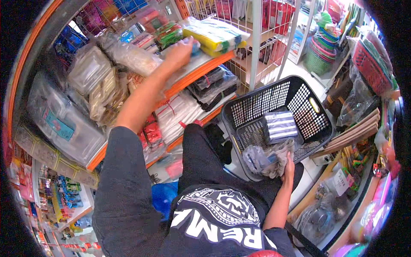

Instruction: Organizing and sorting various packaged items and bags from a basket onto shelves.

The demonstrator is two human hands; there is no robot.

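My left hand (181,53) reaches over the upper shelf (213,59). It is blurred, beside a small clear-and-blue plastic packet (194,47); whether the fingers grip it is unclear. Just behind lies a stack of white, yellow and green plastic packs (215,32). Low on the right, my right hand (288,166) grips a crumpled grey-brown bundle (278,162), cloth or plastic, at the rim of a black perforated plastic basket (244,110). Next to that bundle is a clear plastic packet (255,157). Inside the basket sits a wrapped pack with dark and white stripes (281,126).
Clear plastic containers (74,125) and bagged food boxes (91,69) fill the shelf's left side. Below are white plastic bags (178,112) and black bagged packs (213,82). A white wire rack (257,41) stands behind the basket. Wooden boards (353,128) jut in from the right.
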